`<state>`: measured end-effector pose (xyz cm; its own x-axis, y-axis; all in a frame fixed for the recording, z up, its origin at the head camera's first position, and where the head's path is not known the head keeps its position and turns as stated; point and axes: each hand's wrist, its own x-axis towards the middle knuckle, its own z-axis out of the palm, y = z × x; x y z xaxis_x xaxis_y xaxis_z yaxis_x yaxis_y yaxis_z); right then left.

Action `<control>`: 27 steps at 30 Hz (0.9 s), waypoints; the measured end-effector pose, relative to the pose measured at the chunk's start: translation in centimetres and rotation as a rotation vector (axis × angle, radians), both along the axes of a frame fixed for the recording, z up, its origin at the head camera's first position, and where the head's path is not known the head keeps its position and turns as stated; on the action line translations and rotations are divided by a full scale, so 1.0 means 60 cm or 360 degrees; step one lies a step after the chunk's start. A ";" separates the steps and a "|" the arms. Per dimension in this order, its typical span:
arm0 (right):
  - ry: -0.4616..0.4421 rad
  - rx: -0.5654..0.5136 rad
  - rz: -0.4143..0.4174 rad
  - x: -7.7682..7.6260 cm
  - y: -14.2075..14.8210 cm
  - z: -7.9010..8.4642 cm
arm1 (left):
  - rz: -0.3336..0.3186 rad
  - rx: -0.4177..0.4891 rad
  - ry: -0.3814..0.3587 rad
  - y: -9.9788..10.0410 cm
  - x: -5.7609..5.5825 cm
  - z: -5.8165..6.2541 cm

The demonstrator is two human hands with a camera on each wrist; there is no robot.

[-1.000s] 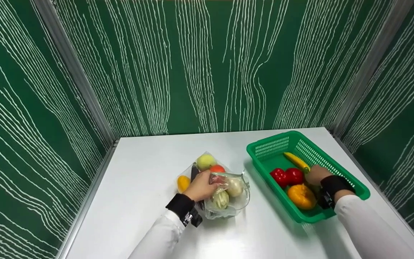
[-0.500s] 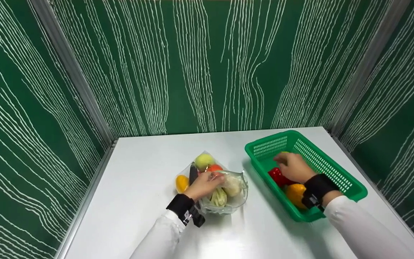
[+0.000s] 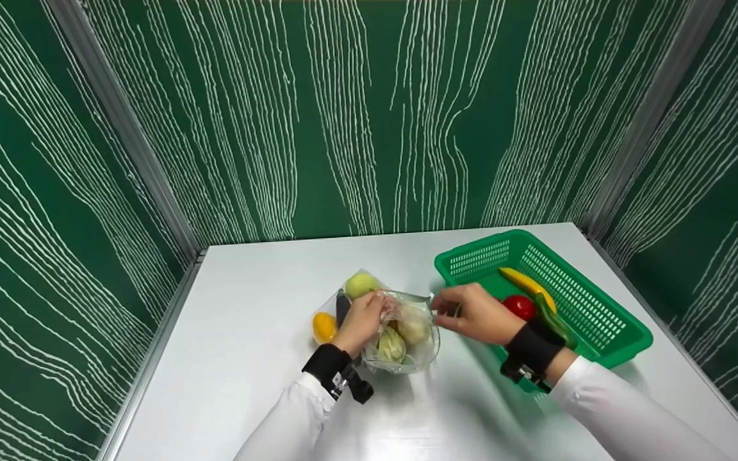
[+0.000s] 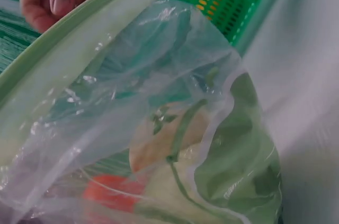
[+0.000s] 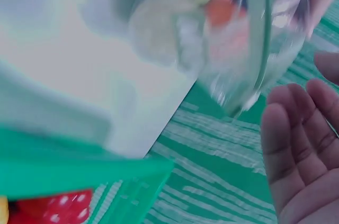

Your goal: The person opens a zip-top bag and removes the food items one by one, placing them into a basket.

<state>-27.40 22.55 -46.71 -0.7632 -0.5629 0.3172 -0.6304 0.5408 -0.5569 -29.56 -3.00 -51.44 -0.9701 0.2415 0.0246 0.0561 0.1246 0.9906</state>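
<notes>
- Head view: we count one left hand (image 3: pixel 361 323) pinching one clear bag (image 3: pixel 401 367) on one white table (image 3: pixel 260 358). One right hand (image 3: pixel 478 314) is beside the bag's mouth, fingers loosely curved. One green basket (image 3: pixel 599 323) shows one long yellow piece (image 3: pixel 529 283), one red piece (image 3: pixel 519 306) and one long green piece (image 3: pixel 545 308). Half a second ago, the right hand was over the basket.
- Left wrist view: we see one bag, one basket beyond.
- Right wrist view: we see the right hand's fingers relaxed, apart from the bag.
</notes>
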 end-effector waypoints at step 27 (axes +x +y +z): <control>0.0016 0.0331 0.0047 0.012 -0.147 -0.104 | 0.0019 0.0070 -0.0087 -0.034 -0.025 -0.027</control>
<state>-26.71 13.74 -52.97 -0.7429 -0.6390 0.1994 -0.6525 0.6248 -0.4288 -31.07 -5.04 -53.05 -0.9730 0.2300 -0.0181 0.0007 0.0813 0.9967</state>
